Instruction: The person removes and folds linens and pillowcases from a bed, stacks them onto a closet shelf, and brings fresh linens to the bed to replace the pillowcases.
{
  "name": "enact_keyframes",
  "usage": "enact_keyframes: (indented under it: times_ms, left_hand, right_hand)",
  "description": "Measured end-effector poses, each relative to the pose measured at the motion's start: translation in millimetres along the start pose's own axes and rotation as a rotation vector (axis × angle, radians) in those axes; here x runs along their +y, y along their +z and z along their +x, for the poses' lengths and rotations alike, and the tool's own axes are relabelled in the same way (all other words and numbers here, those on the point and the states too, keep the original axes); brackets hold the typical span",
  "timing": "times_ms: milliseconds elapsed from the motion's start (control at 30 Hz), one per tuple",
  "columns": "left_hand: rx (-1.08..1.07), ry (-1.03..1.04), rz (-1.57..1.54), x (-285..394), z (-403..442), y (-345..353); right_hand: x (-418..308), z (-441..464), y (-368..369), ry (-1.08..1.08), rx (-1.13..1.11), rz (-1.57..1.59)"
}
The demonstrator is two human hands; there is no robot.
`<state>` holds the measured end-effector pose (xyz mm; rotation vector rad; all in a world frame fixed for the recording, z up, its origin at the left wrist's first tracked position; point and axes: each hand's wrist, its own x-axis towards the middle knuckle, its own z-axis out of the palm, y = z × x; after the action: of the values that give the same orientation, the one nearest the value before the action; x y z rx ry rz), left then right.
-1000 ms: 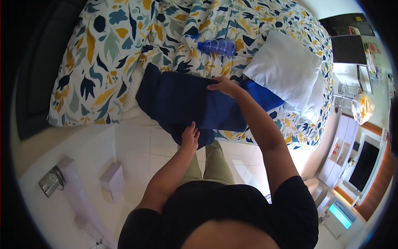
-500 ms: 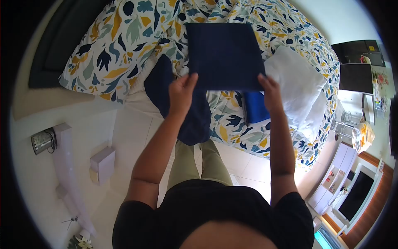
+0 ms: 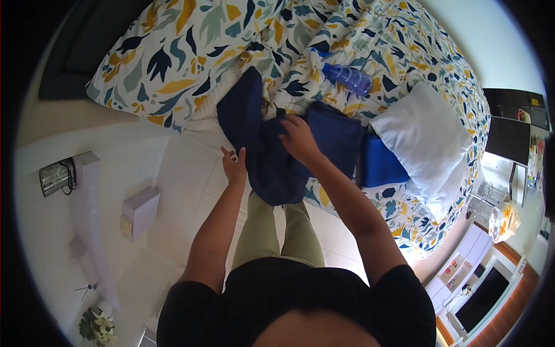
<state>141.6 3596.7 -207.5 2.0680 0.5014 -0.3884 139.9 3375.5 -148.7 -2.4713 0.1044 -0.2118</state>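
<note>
A navy cloth point(image 3: 276, 173), whose kind I cannot make out, lies crumpled across the bed's near edge and hangs down over it. My left hand point(image 3: 234, 168) is at its left side, thumb and fingers apart, holding nothing. Over the upper part of the cloth reaches my right hand point(image 3: 299, 137), fingers slightly bent and spread; whether they touch the fabric is hard to tell. Just right of that hand lies a flat folded navy cloth point(image 3: 336, 139). Beside it sits a bright blue folded item point(image 3: 384, 165), partly under a pillow.
The bed carries a leaf-patterned cover point(image 3: 173, 58). A blue-tinted plastic bottle point(image 3: 350, 78) lies on it, and a white pillow point(image 3: 428, 130) rests to the right. At far left a metal basket point(image 3: 58, 176) stands on a ledge; a television point(image 3: 484, 299) is at lower right.
The folded navy cloth, held up in both hands before, now lies on the bed to the right. Both hands have let go and moved to the crumpled navy cloth; the bottle has come into view.
</note>
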Motion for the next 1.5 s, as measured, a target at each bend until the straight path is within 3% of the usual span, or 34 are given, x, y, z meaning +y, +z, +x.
enact_keyframes:
  times_ms: [33,100,167,233,267,367,433,500,567,633,700,767,833,933,1000,1067,1200,1267,1367,1433,1500]
  left_hand:
    - [-0.103,-0.166,-0.179,5,-1,-8]
    - [-0.251,-0.457,-0.459,-10,-4,-19]
    - [-0.346,-0.697,-0.664,-43,-6,-24]
    - [-0.524,-0.503,-0.92,-40,-21,-32]
    - [-0.608,-0.397,-1.048,-33,-26,-35]
    - [-0.749,-0.157,-1.103,-3,-21,-41]
    - [-0.86,-0.122,-1.08,25,-12,-44]
    - [-1.015,-0.132,-1.01,56,3,-44]
    - [-1.196,-0.15,-0.93,83,14,-37]
    - [-1.389,-0.198,-0.843,96,5,-24]
    - [-1.56,-0.231,-0.774,102,-16,-3]
    - [-1.694,-0.25,-0.72,100,-40,21]
    - [-1.742,-0.275,-0.676,93,-54,38]
    - [-1.547,-0.513,-0.579,92,-45,25]
    - [-1.282,-0.676,-0.514,115,-28,-4]
    - [-1.059,-0.455,-0.478,146,-3,-25]
    - [-0.927,0.119,-0.567,263,12,-72]
    - [-0.855,0.294,-0.584,308,-18,-85]
    - [-0.779,0.469,-0.533,322,-43,-90]
    - [-0.564,0.568,-0.212,298,-43,-88]
    - [-0.395,0.764,0.055,246,-22,-74]
  right_hand:
    - [-5,16,20,-0.078,0.005,-0.148]
    - [-31,44,33,0.257,-0.695,-0.282]
    - [-64,55,45,0.255,-0.977,-0.032]
    - [-101,37,40,0.034,-0.783,0.264]
    - [-122,33,17,0.023,-0.692,0.473]
    - [-157,49,-102,0.226,-0.875,0.836]
    - [-143,31,-145,0.28,-0.761,1.19]
    - [-127,3,-194,0.599,-0.511,1.412]
    - [-104,-28,-225,0.534,-0.247,1.505]
    - [-73,-69,-243,0.54,-0.148,1.523]
    - [-32,-109,-229,0.324,-0.072,1.473]
    - [5,-147,-197,0.491,0.053,1.665]
    - [41,-162,-166,1.035,0.232,2.076]
    - [59,-158,-146,1.104,0.17,1.651]
    - [61,-161,-172,1.02,0.272,1.639]
    - [51,-149,-210,0.928,0.414,1.572]
    - [38,-129,-282,0.68,0.589,1.373]
    - [20,-122,-307,0.452,0.617,1.312]
    - [7,-122,-316,0.396,0.739,1.307]
    - [51,-168,-281,0.629,0.704,1.215]
    - [72,-203,-242,0.944,0.507,0.879]
